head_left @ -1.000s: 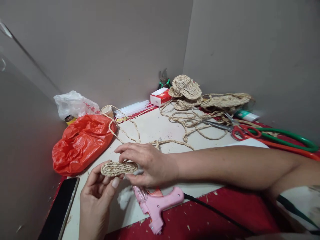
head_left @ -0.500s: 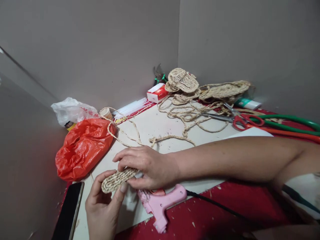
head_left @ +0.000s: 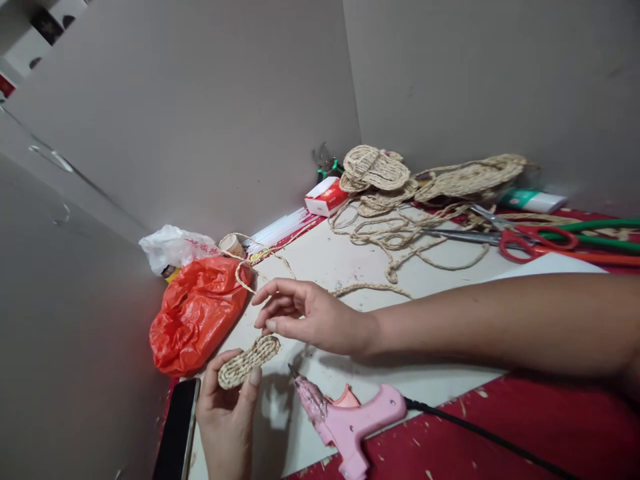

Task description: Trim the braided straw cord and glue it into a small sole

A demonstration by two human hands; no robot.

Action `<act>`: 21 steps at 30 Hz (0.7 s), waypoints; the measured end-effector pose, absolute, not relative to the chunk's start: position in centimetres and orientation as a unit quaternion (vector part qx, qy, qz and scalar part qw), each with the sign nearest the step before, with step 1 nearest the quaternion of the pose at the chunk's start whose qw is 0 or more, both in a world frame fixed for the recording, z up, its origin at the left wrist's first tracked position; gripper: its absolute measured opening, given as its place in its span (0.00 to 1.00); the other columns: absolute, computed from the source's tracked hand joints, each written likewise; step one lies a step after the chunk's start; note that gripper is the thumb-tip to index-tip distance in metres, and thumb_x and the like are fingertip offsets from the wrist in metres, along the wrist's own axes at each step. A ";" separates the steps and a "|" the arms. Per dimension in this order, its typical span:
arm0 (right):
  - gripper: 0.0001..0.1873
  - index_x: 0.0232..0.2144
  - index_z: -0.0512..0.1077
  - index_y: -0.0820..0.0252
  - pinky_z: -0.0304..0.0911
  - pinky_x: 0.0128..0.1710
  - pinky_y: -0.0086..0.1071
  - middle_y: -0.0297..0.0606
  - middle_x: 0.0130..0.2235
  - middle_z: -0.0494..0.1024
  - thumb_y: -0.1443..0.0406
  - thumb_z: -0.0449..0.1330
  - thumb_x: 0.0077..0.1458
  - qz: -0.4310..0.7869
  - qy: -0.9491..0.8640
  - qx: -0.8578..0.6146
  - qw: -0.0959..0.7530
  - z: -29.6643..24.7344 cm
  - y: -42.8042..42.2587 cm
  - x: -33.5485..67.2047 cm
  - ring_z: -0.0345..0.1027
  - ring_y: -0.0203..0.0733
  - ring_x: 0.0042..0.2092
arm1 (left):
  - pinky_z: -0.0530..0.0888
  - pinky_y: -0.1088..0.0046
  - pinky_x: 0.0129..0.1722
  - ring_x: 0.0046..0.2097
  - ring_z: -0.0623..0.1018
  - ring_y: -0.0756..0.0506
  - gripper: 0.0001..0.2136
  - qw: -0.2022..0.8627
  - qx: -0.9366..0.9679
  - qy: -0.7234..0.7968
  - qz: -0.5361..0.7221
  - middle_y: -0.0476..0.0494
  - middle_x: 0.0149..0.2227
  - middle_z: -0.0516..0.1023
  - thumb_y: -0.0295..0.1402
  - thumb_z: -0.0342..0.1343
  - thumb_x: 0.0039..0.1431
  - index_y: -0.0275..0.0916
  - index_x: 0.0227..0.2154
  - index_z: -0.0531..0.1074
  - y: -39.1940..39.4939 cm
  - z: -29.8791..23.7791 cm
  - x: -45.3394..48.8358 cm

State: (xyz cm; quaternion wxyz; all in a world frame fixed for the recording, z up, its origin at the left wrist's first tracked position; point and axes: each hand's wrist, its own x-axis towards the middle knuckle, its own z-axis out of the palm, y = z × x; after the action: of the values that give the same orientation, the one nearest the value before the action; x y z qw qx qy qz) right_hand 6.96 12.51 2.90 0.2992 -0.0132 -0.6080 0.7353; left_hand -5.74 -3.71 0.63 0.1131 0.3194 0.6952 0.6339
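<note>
In the head view, a small oval piece of coiled, braided straw cord (head_left: 245, 365), shaped like a little sole, is pinched between the thumb and fingers of my left hand (head_left: 227, 407). Just above and to the right of it is my right hand (head_left: 307, 317), apart from the piece. Its fingers are loosely bent, with the index finger away from the thumb, and I see nothing held in them. A thin braided cord (head_left: 244, 277) runs down behind the right hand's fingertips. Below that hand, a pink glue gun (head_left: 350, 420) lies on its side, nozzle toward the oval piece.
A red plastic bag (head_left: 200, 317) and a dark phone (head_left: 176, 430) are on the left. Behind are white glue sticks (head_left: 283, 230), a red and white box (head_left: 326, 197) and coiled straw cord (head_left: 377, 168). Red-handled scissors (head_left: 530, 240) lie right. A black cable (head_left: 465, 423) trails from the glue gun.
My right hand has come off the straw piece and lifted up and away from it. The left hand still holds the piece. The view has shifted and tilted, showing more of the glue gun.
</note>
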 end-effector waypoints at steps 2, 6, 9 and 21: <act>0.16 0.40 0.66 0.63 0.65 0.39 0.30 0.35 0.34 0.76 0.71 0.60 0.47 0.747 -0.596 -0.017 0.294 2.9 12.6 6.7 0.70 0.31 0.35 | 0.77 0.73 0.35 0.33 0.81 0.44 0.19 0.107 0.313 0.697 0.636 0.42 0.33 0.81 0.36 0.70 0.41 0.37 0.37 0.73 -3.7 0.6 -5.7; 0.15 0.39 0.67 0.63 0.63 0.35 0.28 0.30 0.30 0.72 0.71 0.61 0.46 0.736 -0.593 -0.014 0.327 2.7 12.7 6.3 0.65 0.29 0.31 | 0.77 0.71 0.38 0.37 0.81 0.43 0.19 0.091 0.311 0.684 0.653 0.40 0.38 0.80 0.36 0.70 0.41 0.37 0.37 0.74 -4.1 0.5 -5.8; 0.13 0.38 0.68 0.63 0.62 0.33 0.26 0.28 0.28 0.69 0.71 0.61 0.47 0.728 -0.592 -0.006 0.345 2.8 12.8 6.4 0.63 0.27 0.29 | 0.77 0.71 0.40 0.38 0.80 0.44 0.17 0.083 0.318 0.657 0.679 0.40 0.41 0.79 0.34 0.69 0.43 0.37 0.37 0.74 -4.3 0.7 -5.8; 0.08 0.39 0.69 0.68 0.58 0.24 0.21 0.26 0.21 0.65 0.69 0.51 0.61 0.602 -0.681 0.066 0.411 2.0 12.6 7.6 0.60 0.26 0.23 | 0.76 0.73 0.43 0.40 0.78 0.48 0.10 0.076 0.347 0.599 0.717 0.45 0.38 0.79 0.27 0.65 0.48 0.38 0.36 0.76 -4.5 2.4 -4.5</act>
State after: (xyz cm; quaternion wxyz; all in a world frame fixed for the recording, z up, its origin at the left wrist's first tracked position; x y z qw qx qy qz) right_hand 7.65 12.58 2.03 0.4110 0.0656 -0.6813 0.6022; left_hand -4.50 -4.52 2.38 0.0762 0.3470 0.5994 0.7173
